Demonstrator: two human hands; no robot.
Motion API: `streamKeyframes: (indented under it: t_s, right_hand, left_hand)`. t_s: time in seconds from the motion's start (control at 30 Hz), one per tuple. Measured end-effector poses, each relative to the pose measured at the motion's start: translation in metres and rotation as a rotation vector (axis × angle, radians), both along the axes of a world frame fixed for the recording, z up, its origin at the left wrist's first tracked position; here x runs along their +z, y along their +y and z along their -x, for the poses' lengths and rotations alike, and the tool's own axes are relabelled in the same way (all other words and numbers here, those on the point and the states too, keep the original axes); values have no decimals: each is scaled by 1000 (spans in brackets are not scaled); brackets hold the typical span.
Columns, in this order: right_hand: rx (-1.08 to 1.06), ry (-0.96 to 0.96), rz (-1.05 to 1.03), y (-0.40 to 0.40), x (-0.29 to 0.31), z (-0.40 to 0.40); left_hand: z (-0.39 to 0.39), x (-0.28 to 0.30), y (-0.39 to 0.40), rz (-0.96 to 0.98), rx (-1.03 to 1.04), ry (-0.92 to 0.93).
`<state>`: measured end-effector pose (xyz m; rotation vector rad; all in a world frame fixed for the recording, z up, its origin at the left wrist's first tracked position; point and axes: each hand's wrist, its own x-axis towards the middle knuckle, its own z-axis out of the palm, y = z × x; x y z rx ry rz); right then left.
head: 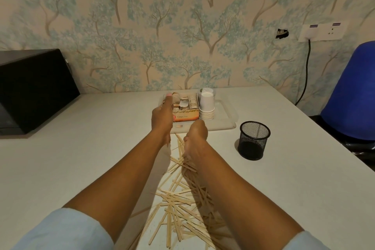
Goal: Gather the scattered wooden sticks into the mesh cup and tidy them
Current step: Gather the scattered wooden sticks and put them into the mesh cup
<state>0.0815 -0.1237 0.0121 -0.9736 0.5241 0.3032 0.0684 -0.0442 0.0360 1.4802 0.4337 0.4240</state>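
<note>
Your left hand (pixel 162 120) reached out, fingers straight; your right hand (pixel 195 140) curled over the sticks (pixel 178 205), grip unclear. The cup (pixel 253 140) stood at three o'clock.

Both hands (pixel 178 134) reach over scattered wooden sticks (pixel 182 199) beside mesh cup (pixel 253 140).

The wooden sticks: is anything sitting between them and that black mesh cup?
Nothing visible. Bare table separates the wooden sticks from the mesh cup; the tray sits farther back.
</note>
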Motion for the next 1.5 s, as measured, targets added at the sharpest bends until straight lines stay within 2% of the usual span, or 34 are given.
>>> streamKeyframes:
  t_s: [0.1, 0.17, 0.3, 0.43, 0.53, 0.7, 0.9, 1.17, 1.33, 1.4, 1.5]
  right_hand:
    - [-24, -171, 54, -5, 5, -15]
    - [-8, -276, 67, -5, 8, -21]
    - [53, -381, 54, -4, 12, -27]
    - [85, -403, -7, -6, 11, -26]
    - [103, -404, 21, -7, 8, -26]
    - [294, -473, 257, -15, 0, -24]
    - [319, -456, 246, -22, -2, -22]
    - [375, -625, 432, -23, -1, -15]
    - [400, -585, 390, -19, 1, -9]
    - [387, -476, 318, -18, -3, -9]
    - [343, -201, 118, -16, -16, -7]
  left_hand:
    - [5, -11, 5, -86, -129, 214]
    - [9, -16, 3, -121, -209, 284]
    - [13, -19, -6, -177, -343, 326]
    - [11, -25, -5, -135, -394, 277]
    - [12, -28, -3, -91, -391, 237]
    - [12, -34, 1, -87, -337, 210]
    - [12, -38, 7, -113, -302, 215]
    - [11, -29, 5, -85, -211, 197]
    - [8, -27, 2, -43, -164, 162]
    - [8, -24, 1, -57, -140, 142]
    - [8, -17, -2, -13, -116, 70]
